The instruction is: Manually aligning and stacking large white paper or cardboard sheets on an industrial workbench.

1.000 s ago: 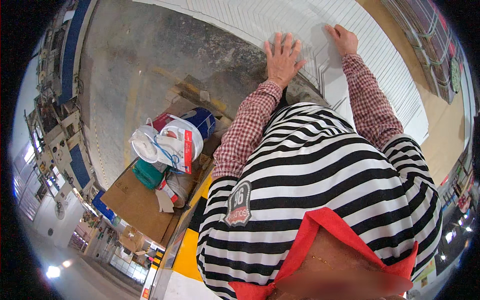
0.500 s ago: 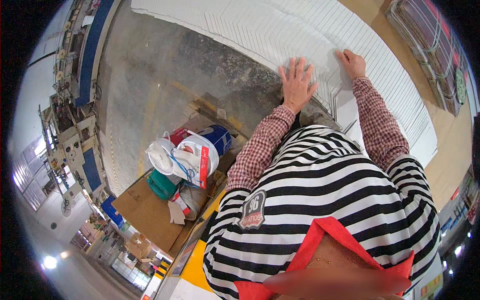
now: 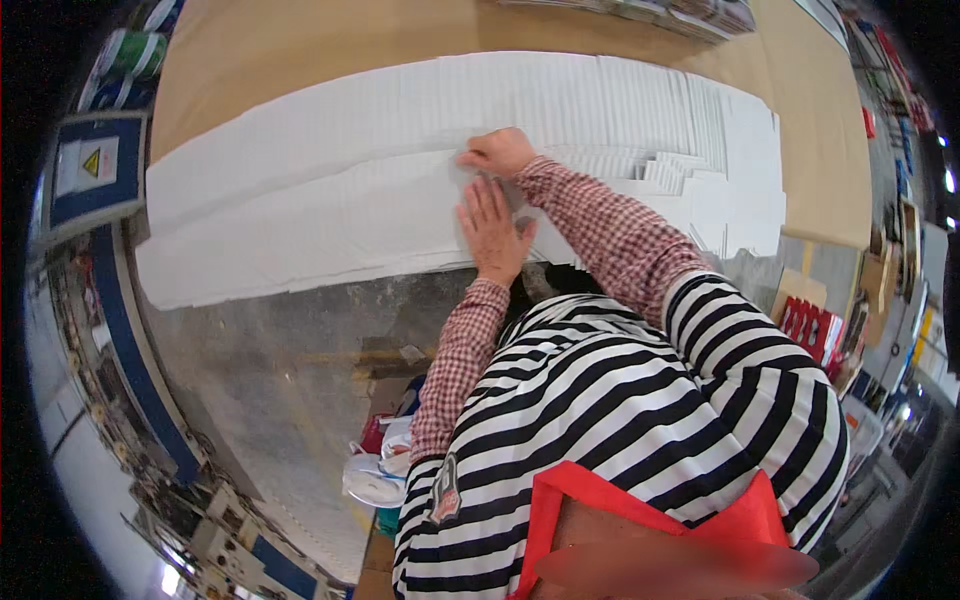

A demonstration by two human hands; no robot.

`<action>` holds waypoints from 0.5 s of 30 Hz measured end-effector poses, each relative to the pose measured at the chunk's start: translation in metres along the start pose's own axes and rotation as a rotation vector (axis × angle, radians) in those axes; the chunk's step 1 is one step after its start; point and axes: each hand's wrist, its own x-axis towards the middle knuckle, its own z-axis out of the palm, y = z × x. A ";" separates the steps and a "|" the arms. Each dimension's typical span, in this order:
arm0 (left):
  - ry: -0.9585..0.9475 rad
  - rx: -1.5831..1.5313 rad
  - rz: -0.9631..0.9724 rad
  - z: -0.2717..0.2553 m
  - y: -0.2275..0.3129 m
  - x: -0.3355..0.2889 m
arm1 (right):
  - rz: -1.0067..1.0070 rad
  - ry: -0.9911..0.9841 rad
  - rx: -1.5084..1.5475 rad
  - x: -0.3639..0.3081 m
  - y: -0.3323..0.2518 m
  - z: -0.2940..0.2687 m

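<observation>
A long spread of thin white card sheets lies overlapped like a fan across a brown-topped table. My left hand rests open on its near half, palm down, fingers pointing away from me. Just beyond it, my right hand is closed, with curled fingers touching the sheets near the middle. What those fingers hold, if anything, is hidden. Stepped sheet edges show to the right of my hands.
Brown table surface shows behind the sheets, with bundled stacks at its far edge. A blue-framed machine stands at left. White tubs sit beside my left elbow. Red items are at right.
The view has swung round, so the sheets now run across it from left to right. My hands have come closer together and moved left along the sheets.
</observation>
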 end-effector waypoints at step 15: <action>0.037 0.233 0.056 -0.001 0.004 0.000 | 0.041 0.661 0.157 -0.103 0.165 -0.156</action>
